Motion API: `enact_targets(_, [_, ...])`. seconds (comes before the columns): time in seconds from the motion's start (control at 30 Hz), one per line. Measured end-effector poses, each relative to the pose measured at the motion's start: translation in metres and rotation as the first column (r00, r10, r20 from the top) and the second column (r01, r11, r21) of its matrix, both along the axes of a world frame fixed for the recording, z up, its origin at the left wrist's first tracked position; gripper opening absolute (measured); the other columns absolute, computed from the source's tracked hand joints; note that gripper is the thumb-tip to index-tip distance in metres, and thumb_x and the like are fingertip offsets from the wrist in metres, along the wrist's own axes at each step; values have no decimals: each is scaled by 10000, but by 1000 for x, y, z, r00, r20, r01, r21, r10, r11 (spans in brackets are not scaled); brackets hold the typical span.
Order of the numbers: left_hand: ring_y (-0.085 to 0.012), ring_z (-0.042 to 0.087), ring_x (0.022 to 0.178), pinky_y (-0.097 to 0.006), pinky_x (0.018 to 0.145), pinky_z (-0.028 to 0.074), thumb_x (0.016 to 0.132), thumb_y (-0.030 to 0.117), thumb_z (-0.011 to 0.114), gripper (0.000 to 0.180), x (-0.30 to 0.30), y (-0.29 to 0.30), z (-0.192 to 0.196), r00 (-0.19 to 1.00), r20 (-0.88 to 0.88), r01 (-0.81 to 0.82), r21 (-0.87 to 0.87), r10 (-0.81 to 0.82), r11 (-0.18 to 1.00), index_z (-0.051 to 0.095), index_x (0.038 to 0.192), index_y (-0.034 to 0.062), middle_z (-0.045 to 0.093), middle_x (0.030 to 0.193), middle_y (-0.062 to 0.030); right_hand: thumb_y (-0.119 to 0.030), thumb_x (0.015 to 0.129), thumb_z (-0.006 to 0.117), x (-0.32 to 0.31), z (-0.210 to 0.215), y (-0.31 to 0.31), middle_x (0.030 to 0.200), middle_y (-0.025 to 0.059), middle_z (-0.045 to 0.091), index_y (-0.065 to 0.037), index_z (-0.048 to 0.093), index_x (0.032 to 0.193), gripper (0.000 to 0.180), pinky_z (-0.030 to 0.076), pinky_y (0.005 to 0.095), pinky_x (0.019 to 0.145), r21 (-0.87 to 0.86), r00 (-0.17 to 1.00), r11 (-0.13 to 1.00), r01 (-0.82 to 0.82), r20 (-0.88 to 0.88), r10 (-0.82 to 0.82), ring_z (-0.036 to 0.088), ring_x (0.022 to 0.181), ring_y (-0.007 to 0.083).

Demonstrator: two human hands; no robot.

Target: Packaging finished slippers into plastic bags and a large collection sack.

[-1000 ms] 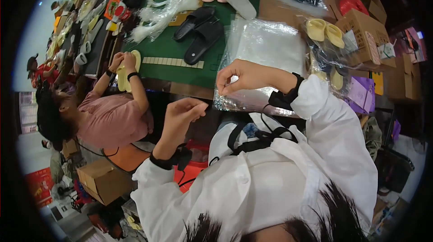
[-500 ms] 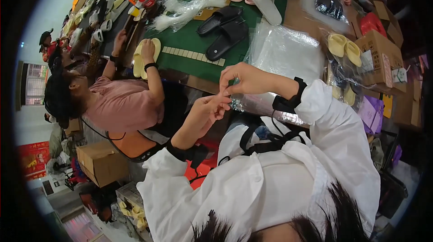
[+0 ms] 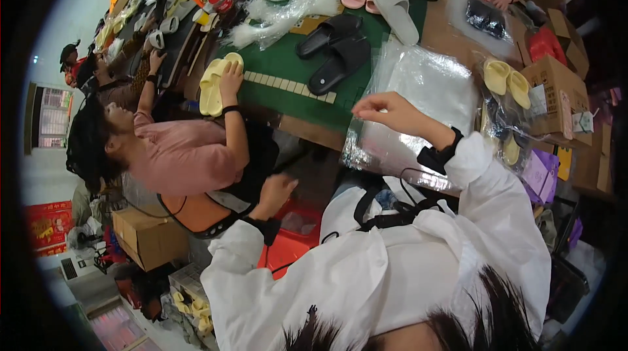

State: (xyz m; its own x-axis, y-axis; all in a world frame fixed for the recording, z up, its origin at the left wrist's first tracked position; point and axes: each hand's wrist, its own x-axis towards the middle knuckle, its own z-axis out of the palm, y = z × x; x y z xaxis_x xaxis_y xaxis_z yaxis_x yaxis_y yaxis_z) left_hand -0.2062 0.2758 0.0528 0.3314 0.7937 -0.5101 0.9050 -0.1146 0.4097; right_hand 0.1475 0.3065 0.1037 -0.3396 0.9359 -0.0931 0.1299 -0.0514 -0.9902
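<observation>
- Right hand (image 3: 387,113): above the near part of the stack of clear plastic film (image 3: 428,86), fingers bent; I see nothing in it, but can't tell whether the fingertips meet on something thin.
- Left hand (image 3: 277,194): lower, off the table (image 3: 442,29), near a red plastic stool or bin (image 3: 282,247). Blurred; can't tell if it's closed.
- Stack lies flat at the table's near edge, right of the green mat (image 3: 288,105). I judge each sheet feather-light, limp, slick, likely to cling to its neighbour and crease. I'd pinch one corner or the near edge, lightly.
- Its long axis appears to run away from the wearer, far end leaning right; fisheye makes me cautious. Can't see any open end.
- Beyond, black slides (image 3: 339,65) on the mat: heels near-left, toes far-right. Probably light, springy foam; I'd hold them across the strap.
</observation>
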Motion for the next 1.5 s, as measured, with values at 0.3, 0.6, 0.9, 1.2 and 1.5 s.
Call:
enact_targets(0.3, [-340, 526, 962, -382, 849, 429, 711, -48, 482, 353, 35, 26, -48, 819, 536, 312, -119, -204, 943, 545, 1051, 26, 541, 1037, -168, -146, 831, 550, 73, -85, -67, 792, 67, 632, 3, 626, 949, 204, 457, 270, 668, -179, 905, 899, 400, 233, -356, 567, 703, 135])
enact_targets(0.6, [-432, 340, 1145, -497, 955, 282, 685, 50, 582, 536, 214, 113, -30, 834, 336, 173, 594, -438, 785, 419, 1195, 52, 332, 1290, -224, -233, 751, 571, 70, -171, -95, 1005, 191, 566, -59, 599, 1013, 316, 440, 387, 812, -71, 637, 797, 600, 645, -422, 542, 953, 338])
enact_targets(0.9, [-528, 151, 1251, -539, 1031, 144, 637, 239, 716, 615, 193, 234, -116, 955, 122, 181, 483, -271, 857, 450, 1191, 206, 175, 1335, -373, -189, 789, 563, 34, -173, -109, 1026, 163, 560, -25, 575, 1067, 323, 461, 327, 766, -157, 633, 717, 679, 620, -464, 564, 863, 244])
enact_targets(1.2, [-333, 368, 1145, -543, 1045, 46, 677, 80, 623, 412, 220, 285, -120, 917, 332, 58, 437, -221, 897, 594, 1083, 143, 464, 1128, -173, -176, 802, 539, 26, -161, -85, 1005, 151, 582, -30, 578, 1057, 296, 472, 334, 738, -196, 650, 673, 714, 544, -531, 591, 799, 247])
enact_targets(1.5, [-340, 479, 916, -376, 818, 389, 707, -84, 467, 346, 268, 232, -45, 710, 648, -135, 509, -276, 850, 586, 1021, 0, 496, 922, -165, -209, 829, 594, 13, -127, -55, 1083, 139, 547, -45, 465, 1197, 423, 464, 322, 763, -186, 669, 649, 738, 330, -666, 569, 869, 211])
